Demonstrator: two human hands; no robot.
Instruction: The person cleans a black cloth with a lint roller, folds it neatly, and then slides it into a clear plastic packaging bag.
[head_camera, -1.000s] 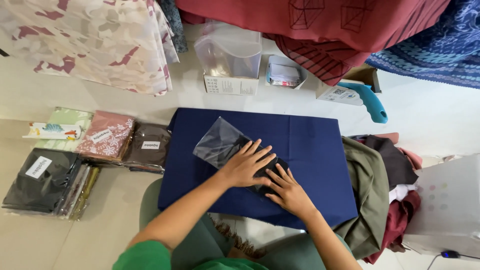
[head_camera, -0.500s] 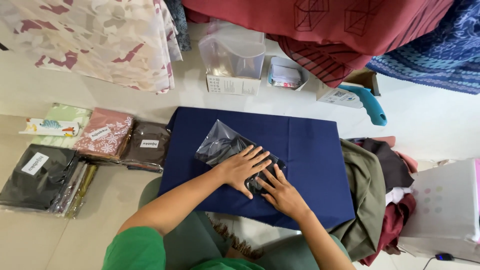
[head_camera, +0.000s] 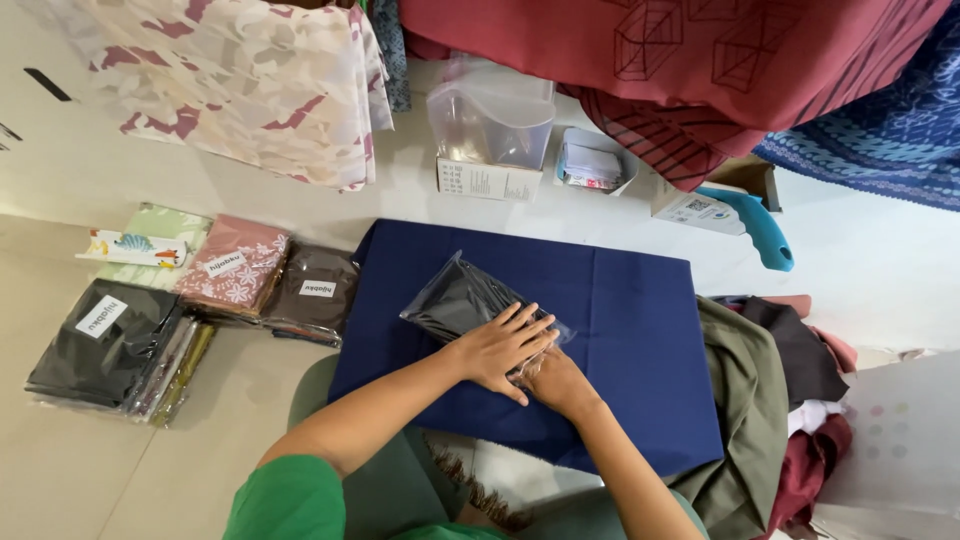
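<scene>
A clear plastic bag holding a dark folded cloth (head_camera: 462, 297) lies on a navy blue cloth (head_camera: 620, 300) spread on the floor. My left hand (head_camera: 503, 347) lies flat, fingers spread, on the near end of the bag. My right hand (head_camera: 556, 381) is at the bag's near end, partly under the left hand, so its grip is hidden.
Packaged folded cloths lie at left: a dark stack (head_camera: 105, 345), a pink one (head_camera: 232, 270), a brown one (head_camera: 315, 295). A pile of loose olive, dark and red cloths (head_camera: 770, 400) sits at right. Clear container (head_camera: 490, 120), boxes and a teal handled tool (head_camera: 755, 225) stand behind.
Both hands slid together over the bag's near end, the left coming to rest over the right. The bagged cloth looks flatter and pushed slightly away from me.
</scene>
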